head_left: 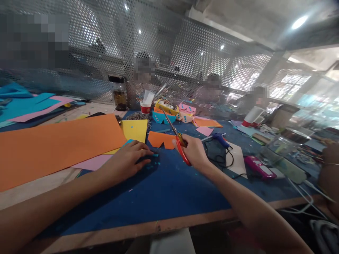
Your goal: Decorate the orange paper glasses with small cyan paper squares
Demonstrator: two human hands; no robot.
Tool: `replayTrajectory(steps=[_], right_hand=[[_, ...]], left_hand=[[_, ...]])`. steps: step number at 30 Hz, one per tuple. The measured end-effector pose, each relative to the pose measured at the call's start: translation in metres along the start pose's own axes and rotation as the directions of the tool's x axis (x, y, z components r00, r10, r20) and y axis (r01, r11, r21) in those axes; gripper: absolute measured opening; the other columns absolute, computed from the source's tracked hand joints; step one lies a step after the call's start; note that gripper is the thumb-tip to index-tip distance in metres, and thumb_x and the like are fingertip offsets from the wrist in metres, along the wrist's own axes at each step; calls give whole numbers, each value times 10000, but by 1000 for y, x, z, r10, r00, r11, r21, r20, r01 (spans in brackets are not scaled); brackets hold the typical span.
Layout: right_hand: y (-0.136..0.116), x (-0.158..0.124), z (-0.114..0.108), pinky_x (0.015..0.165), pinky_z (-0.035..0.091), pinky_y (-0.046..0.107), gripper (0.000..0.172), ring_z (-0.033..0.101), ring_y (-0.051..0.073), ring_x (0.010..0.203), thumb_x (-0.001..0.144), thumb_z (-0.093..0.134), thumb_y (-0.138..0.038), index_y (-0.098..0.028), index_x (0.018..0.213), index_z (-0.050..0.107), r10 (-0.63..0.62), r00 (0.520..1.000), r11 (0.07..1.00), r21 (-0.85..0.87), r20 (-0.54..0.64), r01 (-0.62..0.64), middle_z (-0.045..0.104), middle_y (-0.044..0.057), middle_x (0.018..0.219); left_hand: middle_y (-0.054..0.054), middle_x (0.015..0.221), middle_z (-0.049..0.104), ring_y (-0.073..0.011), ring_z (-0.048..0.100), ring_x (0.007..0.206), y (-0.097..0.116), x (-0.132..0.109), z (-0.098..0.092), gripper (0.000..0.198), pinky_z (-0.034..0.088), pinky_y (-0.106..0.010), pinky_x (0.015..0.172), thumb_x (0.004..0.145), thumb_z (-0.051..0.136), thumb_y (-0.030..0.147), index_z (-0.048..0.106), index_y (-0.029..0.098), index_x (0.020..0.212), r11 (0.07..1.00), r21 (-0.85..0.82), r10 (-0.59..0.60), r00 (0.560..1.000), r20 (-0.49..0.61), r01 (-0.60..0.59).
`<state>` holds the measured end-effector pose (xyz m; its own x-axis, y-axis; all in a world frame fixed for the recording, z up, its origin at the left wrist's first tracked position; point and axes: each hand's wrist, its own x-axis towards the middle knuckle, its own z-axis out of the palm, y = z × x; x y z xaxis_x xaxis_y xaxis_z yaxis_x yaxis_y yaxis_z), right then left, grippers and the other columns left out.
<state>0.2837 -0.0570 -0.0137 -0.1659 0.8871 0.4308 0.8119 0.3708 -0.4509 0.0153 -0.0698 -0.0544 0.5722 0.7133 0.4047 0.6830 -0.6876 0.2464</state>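
Observation:
My right hand [194, 150] is closed around the handles of red-handled scissors [180, 150]. Their blades point up and away over the mat. An orange paper cutout with a notch [156, 138] lies just behind and left of the scissors. My left hand [131, 157] rests on the blue mat [159, 190] with its fingers curved and apart. Its index fingertip touches a small blue paper scrap [155, 155], and tiny blue bits lie beside it. Behind the knuckles shows an edge of blue paper [129, 141]. A large orange sheet [60, 144] and a yellow sheet [136, 129] lie to its left.
Folded coloured paper shapes with dots [164, 118] stand near a red cup [145, 107] and a lidded jar [120, 93]. On the right are a blue glue gun [221, 139] with its cord, a pink device [260, 167] and a clear jar [283, 146]. Another person's arm [329, 165] reaches in.

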Motion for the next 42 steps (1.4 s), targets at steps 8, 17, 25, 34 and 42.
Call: replayTrajectory(steps=[8, 17, 25, 34, 42], right_hand=[[-1, 0, -1, 573, 217, 258, 268, 407, 124, 574, 916, 603, -342, -204, 695, 538, 4, 1000, 1000, -25, 3, -3, 544, -31, 611], [-1, 1, -2, 575, 210, 257, 261, 384, 126, 582, 902, 604, -297, -199, 670, 535, 10, 1000, 999, -43, -23, -11, 539, -28, 607], [2, 3, -2, 574, 215, 258, 243, 382, 125, 576, 905, 603, -287, -199, 687, 542, 31, 999, 998, -46, -10, -32, 536, -33, 605], [6, 4, -1, 583, 253, 252, 194, 431, 132, 577, 882, 590, -269, -205, 701, 559, 19, 999, 997, -69, -27, -21, 575, -23, 627], [1, 6, -7, 562, 285, 239, 315, 419, 131, 586, 893, 617, -393, -212, 665, 494, 70, 997, 993, 98, -13, -68, 507, -36, 603]], left_hand=[[-99, 1104, 713, -263, 644, 1035, -6, 4, 7, 261, 517, -417, 932, 1010, 550, 313, 745, 208, 1150, 999, -33, -8, 1000, 13, 9], [-90, 1055, 716, -269, 652, 1008, -3, 7, 7, 254, 519, -418, 917, 1009, 542, 346, 749, 203, 1039, 996, -88, -27, 1000, -6, 26], [-66, 1002, 709, -254, 635, 948, -8, 5, 8, 155, 496, -371, 835, 993, 567, 323, 676, 219, 958, 997, -60, -53, 998, -22, 51], [-68, 963, 720, -261, 656, 907, -3, 2, 4, 171, 499, -380, 805, 978, 537, 321, 669, 218, 941, 990, -87, -113, 993, -29, 110], [-15, 849, 754, -221, 695, 804, 14, 5, -15, 259, 530, -290, 709, 921, 612, 476, 689, 230, 946, 806, -469, -433, 900, -51, 362]])
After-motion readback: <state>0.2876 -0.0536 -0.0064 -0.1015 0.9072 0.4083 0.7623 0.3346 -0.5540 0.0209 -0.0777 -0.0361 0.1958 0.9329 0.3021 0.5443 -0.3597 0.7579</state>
